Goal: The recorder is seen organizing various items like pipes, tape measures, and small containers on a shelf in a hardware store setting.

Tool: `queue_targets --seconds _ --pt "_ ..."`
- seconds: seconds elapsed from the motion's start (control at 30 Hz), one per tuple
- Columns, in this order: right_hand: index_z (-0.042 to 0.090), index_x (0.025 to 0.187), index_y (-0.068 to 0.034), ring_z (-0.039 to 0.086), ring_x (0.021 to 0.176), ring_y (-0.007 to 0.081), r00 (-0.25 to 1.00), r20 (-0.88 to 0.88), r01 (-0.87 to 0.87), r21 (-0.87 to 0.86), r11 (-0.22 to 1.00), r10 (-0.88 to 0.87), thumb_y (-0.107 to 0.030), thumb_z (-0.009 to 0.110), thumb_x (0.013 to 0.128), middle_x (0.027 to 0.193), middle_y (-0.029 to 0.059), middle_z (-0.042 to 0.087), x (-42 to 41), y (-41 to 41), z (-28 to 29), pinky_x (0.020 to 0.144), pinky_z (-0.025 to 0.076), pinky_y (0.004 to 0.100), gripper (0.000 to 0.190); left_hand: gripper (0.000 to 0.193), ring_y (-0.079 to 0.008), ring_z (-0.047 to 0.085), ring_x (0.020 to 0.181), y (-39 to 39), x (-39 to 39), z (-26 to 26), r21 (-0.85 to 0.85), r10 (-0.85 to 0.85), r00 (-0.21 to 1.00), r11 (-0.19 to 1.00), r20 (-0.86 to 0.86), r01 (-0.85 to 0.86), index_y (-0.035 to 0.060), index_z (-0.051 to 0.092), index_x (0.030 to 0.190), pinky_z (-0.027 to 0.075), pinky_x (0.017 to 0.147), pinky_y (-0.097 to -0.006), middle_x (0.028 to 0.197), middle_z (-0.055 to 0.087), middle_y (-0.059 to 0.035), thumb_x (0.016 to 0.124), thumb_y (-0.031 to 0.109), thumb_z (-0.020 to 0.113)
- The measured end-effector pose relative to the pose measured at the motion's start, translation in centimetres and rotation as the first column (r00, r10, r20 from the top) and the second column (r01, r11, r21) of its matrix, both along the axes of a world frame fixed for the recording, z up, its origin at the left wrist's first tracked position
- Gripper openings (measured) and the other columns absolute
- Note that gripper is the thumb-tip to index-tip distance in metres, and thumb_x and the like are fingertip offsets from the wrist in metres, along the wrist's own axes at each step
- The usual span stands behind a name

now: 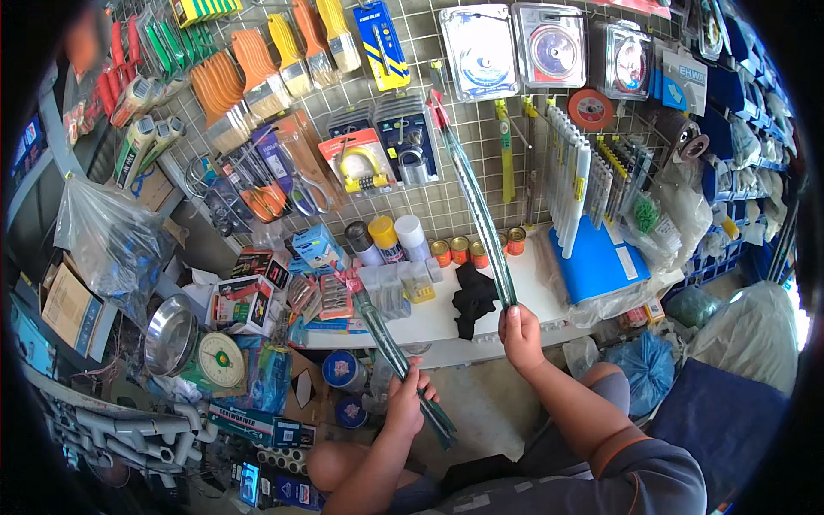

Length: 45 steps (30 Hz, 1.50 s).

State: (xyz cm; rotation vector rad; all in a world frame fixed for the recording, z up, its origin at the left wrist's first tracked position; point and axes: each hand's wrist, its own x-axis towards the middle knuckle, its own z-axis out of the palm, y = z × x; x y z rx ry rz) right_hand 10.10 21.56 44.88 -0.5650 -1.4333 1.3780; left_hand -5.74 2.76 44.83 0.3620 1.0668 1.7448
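My left hand grips a long slim tool in a clear greenish plastic sleeve. Its reddish end slants up and away over the counter, while the sleeve's other end pokes out below my hand. In my right hand is a longer sleeved tool, held at its lower end. It has a red tip and a pale zigzag pattern along its length; the plastic hides exactly what it is. The red tip overlaps the wire grid in view. A crumpled black cloth-like item lies on the white counter, between the two tools.
Paintbrushes, padlocks and cutting discs hang on the wire grid. Spray cans, small tins and a blue folder-like item stand or lie along the counter. A dial scale is at left.
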Motion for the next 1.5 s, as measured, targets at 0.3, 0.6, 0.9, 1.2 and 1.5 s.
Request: queue_targets --seconds 0.3,0.6,0.9,1.2,1.5 --pt "0.046 0.079 -0.007 0.040 0.055 0.0059 1.000 -0.022 0.005 -0.060 0.998 -0.007 -0.031 0.040 0.109 0.063 -0.0038 0.044 0.0 0.2 -0.5 0.050 0.034 0.0245 0.039 0.019 -0.0140 0.048 0.065 -0.6 -0.3 -0.5 -0.012 0.014 1.000 1.000 -0.026 -0.014 0.0163 0.050 0.123 0.048 0.063 -0.0384 0.078 0.044 0.0025 0.106 0.026 0.050" --pt "0.045 0.078 -0.008 0.039 0.051 0.0066 0.994 -0.050 -0.106 -0.161 0.981 0.099 -0.036 0.039 0.110 0.062 -0.0033 0.042 -0.8 0.2 0.9 0.046 0.034 0.0243 0.042 0.018 -0.0135 0.047 0.064 -0.3 -0.4 -0.7 -0.029 0.031 0.999 0.999 0.008 -0.031 0.0147 0.050 0.122 0.048 0.062 -0.0355 0.079 0.044 0.0011 0.106 0.024 0.051" --pt "0.044 0.079 -0.009 0.035 0.049 0.0070 0.950 -0.235 -0.270 -0.292 0.918 0.205 -0.041 0.038 0.109 0.061 -0.0034 0.038 -1.9 0.0 2.9 0.044 0.030 0.0241 0.044 0.021 -0.0141 0.048 0.066 1.0 -0.1 -1.1 -0.036 -0.013 1.000 0.999 0.001 0.013 0.0153 0.050 0.123 0.048 0.063 -0.0377 0.079 0.043 0.0021 0.106 0.027 0.051" --pt "0.041 0.079 -0.008 0.027 0.047 0.0073 0.959 -0.210 -0.223 -0.161 0.961 0.188 -0.044 0.036 0.109 0.059 -0.0025 0.033 -2.1 -0.1 1.4 0.043 0.023 0.0251 0.047 0.021 -0.0141 0.047 0.066 0.9 -0.5 -1.7 -0.090 -0.011 1.000 0.996 0.026 0.013 0.0151 0.051 0.122 0.048 0.063 -0.0380 0.078 0.043 0.0023 0.105 0.028 0.052" --pt "0.042 0.074 -0.009 0.034 0.050 0.0078 0.967 -0.186 -0.211 -0.206 0.956 0.173 -0.041 0.038 0.109 0.060 -0.0025 0.038 -1.5 -0.7 0.0 0.046 0.028 0.0251 0.048 0.022 -0.0138 0.048 0.065 0.3 -0.8 -1.7 -0.102 -0.010 1.000 0.995 0.008 0.011 0.0135 0.051 0.121 0.049 0.062 -0.0377 0.077 0.043 0.0024 0.105 0.029 0.053"
